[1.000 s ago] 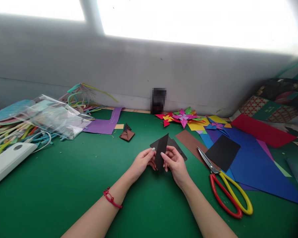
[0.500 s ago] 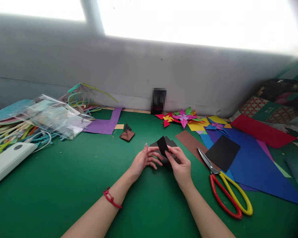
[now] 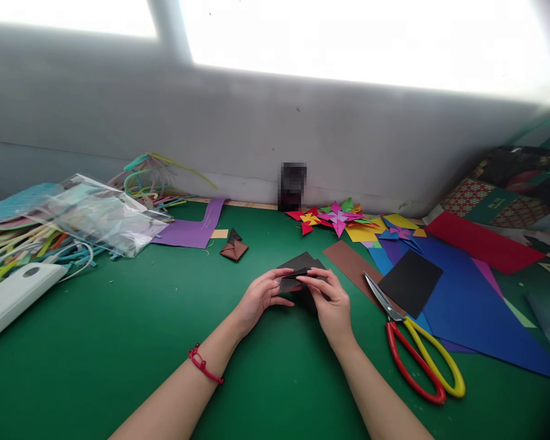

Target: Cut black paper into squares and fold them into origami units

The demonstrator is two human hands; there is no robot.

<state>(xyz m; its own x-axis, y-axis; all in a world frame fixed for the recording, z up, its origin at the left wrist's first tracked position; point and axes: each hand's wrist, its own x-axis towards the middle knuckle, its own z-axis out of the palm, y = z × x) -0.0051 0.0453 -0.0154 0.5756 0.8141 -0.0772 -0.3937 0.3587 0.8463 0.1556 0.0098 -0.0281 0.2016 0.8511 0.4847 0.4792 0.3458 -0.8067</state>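
A small folded piece of black paper (image 3: 296, 274) is held between both hands, just above the table. My left hand (image 3: 259, 299) has its fingers closed on the left end of the piece. At the other end, my right hand (image 3: 333, 302) pinches it between thumb and fingers. Other black paper (image 3: 307, 259) lies on the table behind and beneath the hands, partly covered by them. Beyond my left hand sits a folded brown and black paper piece (image 3: 234, 247).
Scissors (image 3: 406, 330) with red and yellow handles lie right of my hands, beside a black sheet (image 3: 411, 282), brown paper (image 3: 352, 269) and blue paper (image 3: 472, 311). Folded paper stars (image 3: 338, 218) rest near the wall. Left are a clear plastic bag (image 3: 114, 214) and a white device (image 3: 21, 299).
The black paper has tipped from upright to nearly flat. My left hand, open beside it before, has closed on its left end, while my right hand keeps hold.
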